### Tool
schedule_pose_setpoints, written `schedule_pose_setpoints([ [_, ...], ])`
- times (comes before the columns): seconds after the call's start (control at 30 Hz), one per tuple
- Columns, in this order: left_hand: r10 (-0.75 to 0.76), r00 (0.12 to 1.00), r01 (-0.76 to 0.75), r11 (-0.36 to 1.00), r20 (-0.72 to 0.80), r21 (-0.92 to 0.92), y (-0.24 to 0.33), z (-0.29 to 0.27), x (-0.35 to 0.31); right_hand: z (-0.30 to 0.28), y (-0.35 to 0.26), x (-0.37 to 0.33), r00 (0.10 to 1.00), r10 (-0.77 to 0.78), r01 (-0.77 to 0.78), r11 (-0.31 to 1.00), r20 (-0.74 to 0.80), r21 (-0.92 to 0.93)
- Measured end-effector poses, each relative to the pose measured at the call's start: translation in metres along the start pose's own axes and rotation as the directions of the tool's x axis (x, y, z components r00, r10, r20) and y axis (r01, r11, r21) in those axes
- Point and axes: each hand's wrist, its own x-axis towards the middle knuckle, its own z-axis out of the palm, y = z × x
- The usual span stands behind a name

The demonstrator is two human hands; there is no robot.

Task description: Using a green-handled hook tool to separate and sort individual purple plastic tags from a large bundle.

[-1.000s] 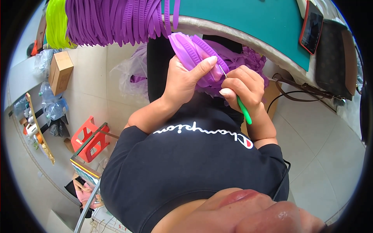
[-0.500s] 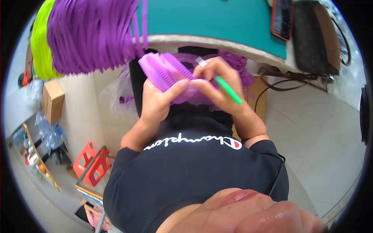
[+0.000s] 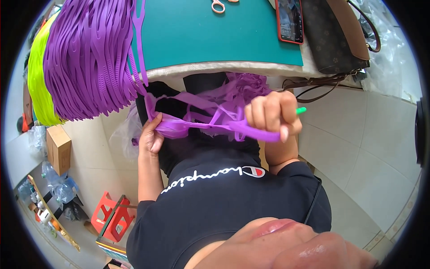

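My left hand (image 3: 151, 136) pinches a bunched purple rubbery strap (image 3: 172, 127) in front of my black shirt. My right hand (image 3: 272, 115) is closed on the other end, with the strap pulled taut between the two hands. From the right fist sticks out a green rod-like handle (image 3: 301, 110); its other end is hidden. More thin purple strips loop behind the strap, over my lap. Beyond my left hand, a thick row of purple straps (image 3: 89, 58) with notched ends hangs over the table edge, beside yellow-green straps (image 3: 38, 76).
A green mat (image 3: 210, 40) covers the table, with scissors (image 3: 218, 6), a red-cased phone (image 3: 290, 20) and a brown handbag (image 3: 333, 36). Crumpled purple scraps (image 3: 248, 87) lie under the table edge. A cardboard box (image 3: 59, 150) and red stool (image 3: 112, 217) stand left.
My hands have moved apart, the right one outward to the right and turned into a fist. The bunched purple piece is now stretched between them. The view has shifted slightly.
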Motion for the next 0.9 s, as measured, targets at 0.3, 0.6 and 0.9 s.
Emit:
schedule_pose_setpoints([
  [0.3, -0.039, 0.908, 0.107, 0.984, 0.418, -0.14, 0.008, 0.031, -0.045, 0.004, 0.04, 0.015, 0.955, -0.065, -0.276, 0.174, -0.29, -0.945],
  [0.6, 0.197, 0.947, -0.23, 0.967, 0.254, 0.107, -0.001, 0.119, -0.06, 0.028, 0.062, -0.011, 0.95, 0.014, -0.269, 0.548, -0.313, -0.792],
  [0.9, 0.288, 0.909, -0.341, 0.93, 0.302, 0.139, -0.001, 0.127, -0.063, 0.025, 0.074, -0.015, 0.874, 0.014, -0.362, 0.685, -0.486, -0.632],
])
